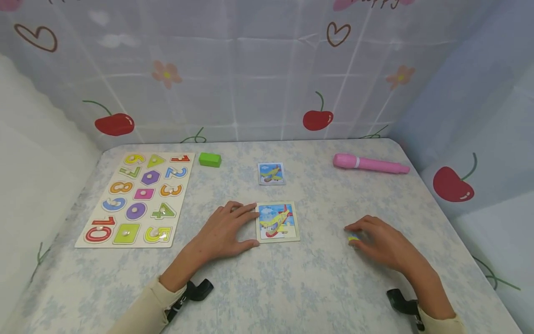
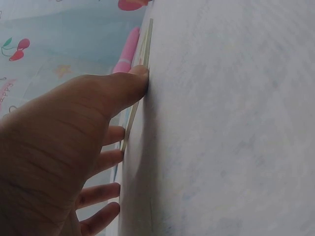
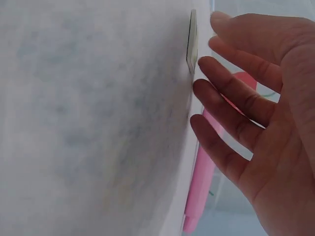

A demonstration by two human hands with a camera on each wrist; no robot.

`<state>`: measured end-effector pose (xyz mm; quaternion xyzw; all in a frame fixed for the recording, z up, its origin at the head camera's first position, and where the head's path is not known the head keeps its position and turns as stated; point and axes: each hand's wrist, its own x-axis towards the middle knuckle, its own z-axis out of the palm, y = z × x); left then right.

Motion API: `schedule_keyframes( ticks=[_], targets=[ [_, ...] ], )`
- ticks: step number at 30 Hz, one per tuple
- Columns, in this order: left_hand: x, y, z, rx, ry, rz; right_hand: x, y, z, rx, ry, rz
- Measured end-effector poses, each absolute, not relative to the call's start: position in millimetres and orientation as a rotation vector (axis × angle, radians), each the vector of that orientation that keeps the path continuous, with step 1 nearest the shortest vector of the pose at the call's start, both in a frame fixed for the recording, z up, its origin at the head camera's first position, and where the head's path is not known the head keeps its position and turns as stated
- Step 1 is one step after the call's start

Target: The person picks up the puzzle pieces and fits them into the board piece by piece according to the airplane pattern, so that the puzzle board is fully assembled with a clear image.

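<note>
A square puzzle board (image 1: 277,222) with an airplane picture lies on the table in the head view. A pale patch shows at the picture's lower right. My left hand (image 1: 227,232) rests beside it, spread fingertips and thumb touching its left edge. To the right, my right hand (image 1: 381,243) is low over the table. Between its thumb and index finger shows a small blue-and-yellow puzzle piece (image 1: 353,237), partly hidden. In the right wrist view the fingers (image 3: 231,105) are loosely extended, with a thin flat object (image 3: 192,42) edge-on beside the fingertips.
A small airplane picture card (image 1: 271,174) lies behind the board. At the left is a number and shape board (image 1: 121,171), with a green block (image 1: 210,160) by its far corner. A pink stick (image 1: 375,164) lies at the back right. Printed curtains stand around the table.
</note>
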<state>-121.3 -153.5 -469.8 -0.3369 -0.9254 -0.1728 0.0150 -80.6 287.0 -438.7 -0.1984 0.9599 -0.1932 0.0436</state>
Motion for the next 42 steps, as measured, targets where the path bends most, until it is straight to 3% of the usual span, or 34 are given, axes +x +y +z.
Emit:
schedule_keyframes(
  ticks=[26, 42],
  targets=[
    [-120.9, -153.1, -468.3, -1.064, -2.877, -0.563, -75.0, 293.7, -441.4, -0.676, 2.958, -0.567],
    [-121.5, -153.8, -469.8, -1.062, -2.869, -0.565, -102.4, 245.7, -434.9, -0.826, 2.938, -0.521]
  ],
)
